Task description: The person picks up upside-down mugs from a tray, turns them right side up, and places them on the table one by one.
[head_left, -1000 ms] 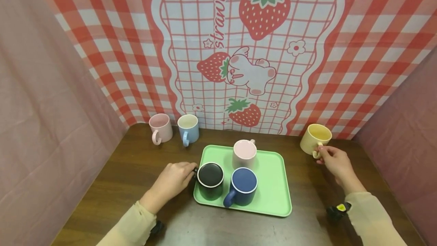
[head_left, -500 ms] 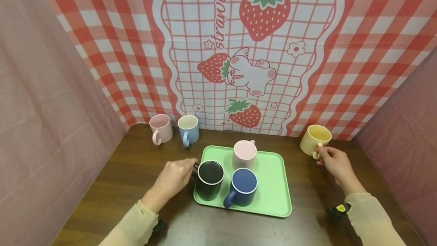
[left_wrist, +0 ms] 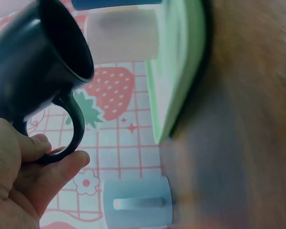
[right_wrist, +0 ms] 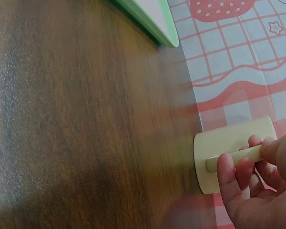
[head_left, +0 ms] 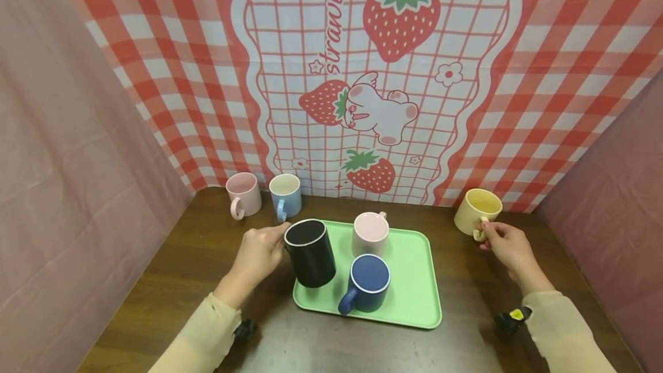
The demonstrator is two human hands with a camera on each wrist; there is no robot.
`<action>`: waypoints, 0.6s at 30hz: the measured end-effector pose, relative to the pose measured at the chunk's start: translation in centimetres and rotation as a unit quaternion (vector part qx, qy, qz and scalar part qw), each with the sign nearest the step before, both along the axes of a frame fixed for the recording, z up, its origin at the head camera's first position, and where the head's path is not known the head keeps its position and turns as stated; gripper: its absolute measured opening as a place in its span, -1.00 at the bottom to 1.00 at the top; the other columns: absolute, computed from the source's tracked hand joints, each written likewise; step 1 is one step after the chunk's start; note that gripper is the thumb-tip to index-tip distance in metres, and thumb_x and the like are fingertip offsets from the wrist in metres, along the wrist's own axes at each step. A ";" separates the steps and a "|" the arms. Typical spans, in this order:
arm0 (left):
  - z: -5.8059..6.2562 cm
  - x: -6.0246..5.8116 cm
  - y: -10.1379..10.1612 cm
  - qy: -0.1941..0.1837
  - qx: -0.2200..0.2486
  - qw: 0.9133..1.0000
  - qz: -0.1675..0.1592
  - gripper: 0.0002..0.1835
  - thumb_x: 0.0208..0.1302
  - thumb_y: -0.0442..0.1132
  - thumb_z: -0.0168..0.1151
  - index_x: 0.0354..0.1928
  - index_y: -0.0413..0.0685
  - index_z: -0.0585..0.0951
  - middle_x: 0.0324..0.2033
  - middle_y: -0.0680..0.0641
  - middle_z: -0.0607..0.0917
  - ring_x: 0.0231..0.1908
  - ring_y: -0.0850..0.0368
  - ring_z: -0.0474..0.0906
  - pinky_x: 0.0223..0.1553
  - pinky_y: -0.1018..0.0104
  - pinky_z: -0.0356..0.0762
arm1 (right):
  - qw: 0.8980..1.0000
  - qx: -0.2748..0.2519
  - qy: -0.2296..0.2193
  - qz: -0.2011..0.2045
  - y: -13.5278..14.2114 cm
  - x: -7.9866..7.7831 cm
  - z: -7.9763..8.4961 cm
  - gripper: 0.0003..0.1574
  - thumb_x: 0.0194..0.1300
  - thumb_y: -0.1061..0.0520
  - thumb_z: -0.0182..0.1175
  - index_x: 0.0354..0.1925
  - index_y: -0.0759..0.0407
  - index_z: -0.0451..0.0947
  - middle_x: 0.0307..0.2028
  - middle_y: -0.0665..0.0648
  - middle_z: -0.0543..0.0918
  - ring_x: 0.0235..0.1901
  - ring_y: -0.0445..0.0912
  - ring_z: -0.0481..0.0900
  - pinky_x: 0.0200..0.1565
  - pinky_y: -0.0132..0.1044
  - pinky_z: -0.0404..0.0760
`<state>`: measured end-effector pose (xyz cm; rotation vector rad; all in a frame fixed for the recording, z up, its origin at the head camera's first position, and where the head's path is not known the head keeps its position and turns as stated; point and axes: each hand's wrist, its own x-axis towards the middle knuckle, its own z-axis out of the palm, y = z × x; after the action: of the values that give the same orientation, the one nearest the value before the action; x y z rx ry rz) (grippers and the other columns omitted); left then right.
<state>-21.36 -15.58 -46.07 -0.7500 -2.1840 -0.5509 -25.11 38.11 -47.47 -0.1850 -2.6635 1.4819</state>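
Observation:
My left hand (head_left: 257,253) pinches the handle of a black mug (left_wrist: 28,62) and holds it, base up and tilted, over the left part of a green tray (head_left: 416,281). In the left wrist view its dark mouth faces the tabletop side. A navy blue mug (head_left: 370,282) and a pale pink mug (head_left: 370,235) stand on the tray, their flat bases seemingly up. At the right, my right hand (head_left: 510,246) holds the handle of a yellow mug (head_left: 473,212), which stands upright on the table. Fingers (right_wrist: 226,171) wrap its handle in the right wrist view.
At the back left, a pink mug (head_left: 245,193) and a light blue mug (head_left: 286,195) stand upright on the wooden table (head_left: 311,344). A checked strawberry cloth (head_left: 290,62) hangs behind the table, with pink curtains (head_left: 88,148) on both sides.
My left hand has lifted the black mug off the tray, raising it and tilting it slightly leftward. The right hand and yellow mug have hardly moved.

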 end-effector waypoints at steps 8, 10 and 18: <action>0.6 -0.8 0.9 -0.057 0.060 0.997 0.008 -0.75 -0.06 -0.54 0.31 -0.37 -0.07 0.75 -0.75 0.07 0.58 -0.73 0.24 0.28 -0.70 0.25 0.33 | 1.000 0.015 -0.008 -0.001 0.2 0.0 0.0 -0.34 0.61 -0.06 -0.09 0.20 0.55 0.44 -0.04 0.34 0.59 -0.36 -0.24 0.55 -0.28 -0.37 0.70; 0.8 -0.9 1.3 -0.078 0.079 0.994 0.012 -0.79 -0.07 -0.55 0.29 -0.50 -0.06 0.70 -0.79 0.10 0.53 -0.74 0.27 0.25 -0.72 0.31 0.29 | 1.000 0.016 -0.009 -0.001 0.3 0.0 0.0 -0.34 0.61 -0.06 -0.09 0.20 0.55 0.44 -0.05 0.33 0.59 -0.37 -0.24 0.55 -0.28 -0.36 0.71; 1.3 -1.3 2.5 -0.183 0.179 0.966 0.038 -0.64 0.04 -0.52 0.20 -0.77 0.04 0.55 -0.84 0.15 0.51 -0.76 0.28 0.39 -0.73 0.39 0.36 | 1.000 0.021 -0.016 0.004 0.2 0.1 0.1 -0.33 0.62 -0.07 -0.10 0.22 0.54 0.43 -0.05 0.34 0.58 -0.35 -0.24 0.55 -0.27 -0.35 0.71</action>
<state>-22.69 -13.09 -44.79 -0.3885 -2.3356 -1.0785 -25.05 38.33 -47.32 -0.1960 -2.7216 1.4347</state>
